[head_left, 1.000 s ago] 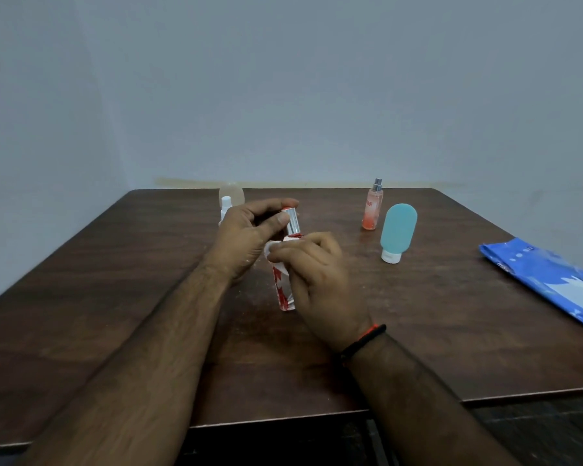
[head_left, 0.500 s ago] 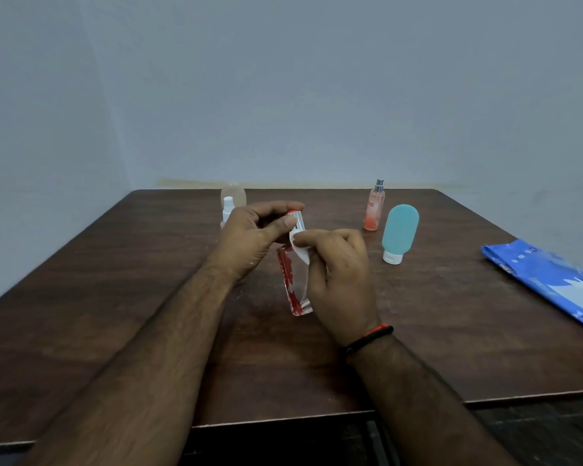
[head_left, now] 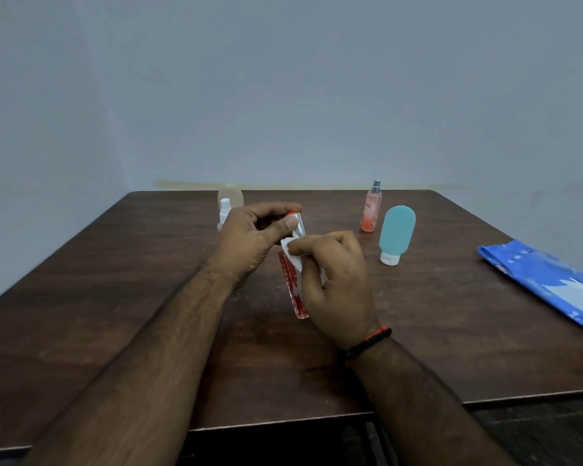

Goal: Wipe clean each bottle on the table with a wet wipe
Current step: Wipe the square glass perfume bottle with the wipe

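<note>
A slim clear bottle with red markings (head_left: 292,290) stands upright on the brown table (head_left: 115,324), near the middle. My left hand (head_left: 249,243) pinches its silver cap from the left. My right hand (head_left: 334,280) presses a small white wet wipe (head_left: 292,252) against the bottle's upper part and hides its right side. An orange spray bottle (head_left: 371,210) and a teal bottle standing on its white cap (head_left: 395,234) stand at the back right. A clear round bottle with a white cap (head_left: 228,205) stands behind my left hand, partly hidden.
A blue wet wipe pack (head_left: 546,280) lies flat at the table's right edge. Grey walls close in behind and to the left. The table's front edge runs just below my forearms.
My right hand has slid the wipe up and down the bottle's upper part, ending near the neck. My left hand has stayed on the cap.
</note>
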The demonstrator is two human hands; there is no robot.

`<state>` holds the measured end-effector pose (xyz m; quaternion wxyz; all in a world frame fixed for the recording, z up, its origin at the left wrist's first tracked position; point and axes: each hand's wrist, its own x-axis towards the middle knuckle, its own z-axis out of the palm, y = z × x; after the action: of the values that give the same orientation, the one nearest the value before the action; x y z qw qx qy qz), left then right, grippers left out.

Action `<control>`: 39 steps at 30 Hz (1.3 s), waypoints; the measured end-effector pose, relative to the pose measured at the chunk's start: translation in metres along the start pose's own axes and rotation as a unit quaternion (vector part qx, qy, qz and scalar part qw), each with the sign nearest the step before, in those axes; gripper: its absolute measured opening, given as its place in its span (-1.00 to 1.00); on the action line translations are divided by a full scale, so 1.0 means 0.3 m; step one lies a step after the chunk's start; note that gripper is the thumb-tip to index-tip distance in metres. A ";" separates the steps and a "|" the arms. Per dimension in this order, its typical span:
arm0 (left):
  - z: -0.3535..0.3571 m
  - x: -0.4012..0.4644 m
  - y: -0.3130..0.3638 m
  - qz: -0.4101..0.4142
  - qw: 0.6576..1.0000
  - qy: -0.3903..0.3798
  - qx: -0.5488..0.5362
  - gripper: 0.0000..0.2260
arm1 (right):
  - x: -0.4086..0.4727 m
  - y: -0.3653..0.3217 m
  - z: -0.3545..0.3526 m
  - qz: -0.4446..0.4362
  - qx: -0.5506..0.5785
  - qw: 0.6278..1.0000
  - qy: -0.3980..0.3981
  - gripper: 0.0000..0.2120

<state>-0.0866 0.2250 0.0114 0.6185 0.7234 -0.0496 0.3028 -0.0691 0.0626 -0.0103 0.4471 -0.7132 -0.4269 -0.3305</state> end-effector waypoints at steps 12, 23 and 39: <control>0.002 0.000 0.000 -0.021 1.000 0.006 -0.011 -0.87 | -0.009 -0.026 0.012 -0.065 -0.012 0.994 -0.082 -0.76; 0.000 0.000 0.006 -0.023 1.000 0.014 0.000 -0.83 | 0.001 0.026 -0.011 0.081 -0.028 0.995 0.058 -0.84; -0.025 0.022 -0.018 -0.047 0.997 0.053 -0.016 -0.86 | 0.001 0.045 -0.002 0.151 -0.050 0.986 -0.044 -0.80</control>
<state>-0.0817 0.2353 0.0106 0.6451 0.6982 0.0126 0.3103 -0.0567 0.0589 -0.0146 0.4363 -0.8048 -0.3166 -0.2483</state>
